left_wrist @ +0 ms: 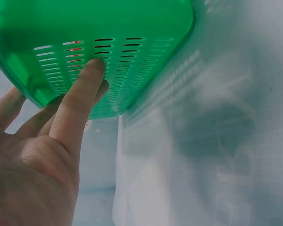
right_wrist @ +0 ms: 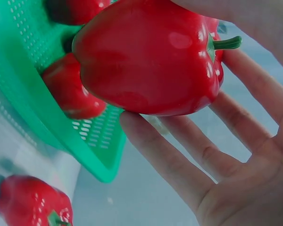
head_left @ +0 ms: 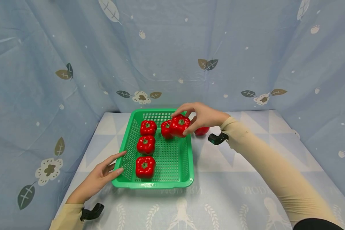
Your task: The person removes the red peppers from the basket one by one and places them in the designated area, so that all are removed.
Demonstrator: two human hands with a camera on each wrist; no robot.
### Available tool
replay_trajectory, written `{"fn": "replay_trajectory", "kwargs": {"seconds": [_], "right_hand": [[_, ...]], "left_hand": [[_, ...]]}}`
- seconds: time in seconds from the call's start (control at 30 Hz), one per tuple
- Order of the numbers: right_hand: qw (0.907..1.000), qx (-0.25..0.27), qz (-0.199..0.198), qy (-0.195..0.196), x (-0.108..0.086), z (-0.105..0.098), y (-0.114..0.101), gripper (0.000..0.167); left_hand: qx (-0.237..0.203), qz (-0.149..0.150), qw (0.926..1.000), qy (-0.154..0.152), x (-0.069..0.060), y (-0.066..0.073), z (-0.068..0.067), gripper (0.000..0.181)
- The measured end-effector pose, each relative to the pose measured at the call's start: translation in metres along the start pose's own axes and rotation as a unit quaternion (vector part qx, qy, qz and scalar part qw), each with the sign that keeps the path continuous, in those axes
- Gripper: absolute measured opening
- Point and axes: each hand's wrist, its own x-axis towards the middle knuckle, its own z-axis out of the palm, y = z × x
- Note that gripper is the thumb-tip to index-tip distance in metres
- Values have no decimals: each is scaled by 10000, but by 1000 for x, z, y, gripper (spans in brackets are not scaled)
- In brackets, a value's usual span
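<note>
See the right hand (head_left: 202,115) clamped with thumb and fingers on the held pepper (head_left: 178,128), above the right side of the basket (head_left: 152,185), toward the back. Grip only firmly enough for the smooth skin; clear the basket's right rim. Beware a bump against the neighbouring pepper (head_left: 164,129) inside the basket at the back right. If lowering here, favour the open space at the basket's front right, away from the three peppers (head_left: 145,145) on its left. Steady with the left hand (head_left: 97,177), touching the basket's left wall with fingers extended and apart. Avoid brushing the loose pepper (head_left: 201,131) on the bench (head_left: 218,182), outside the basket's right wall.
</note>
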Motion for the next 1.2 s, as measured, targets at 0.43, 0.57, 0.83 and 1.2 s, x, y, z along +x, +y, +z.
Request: {"fn": "replay_trajectory", "kwargs": {"seconds": [0.43,0.57,0.83,1.2], "right_hand": [[9967,123,396,695,-32,-36,6,66],[9933,75,660,945,-43,-46,14,66],[9822,-33,1291,1362,-62,-59,31,65],[9635,-36,1989,1790,-87,-68,51,69]], "left_hand": [[105,86,9999,22,0,-2,0,64],[76,91,9999,10,0,-2,0,64],[87,10,10000,18,0,-2,0,64],[138,11,9999,59,0,-2,1,64]]}}
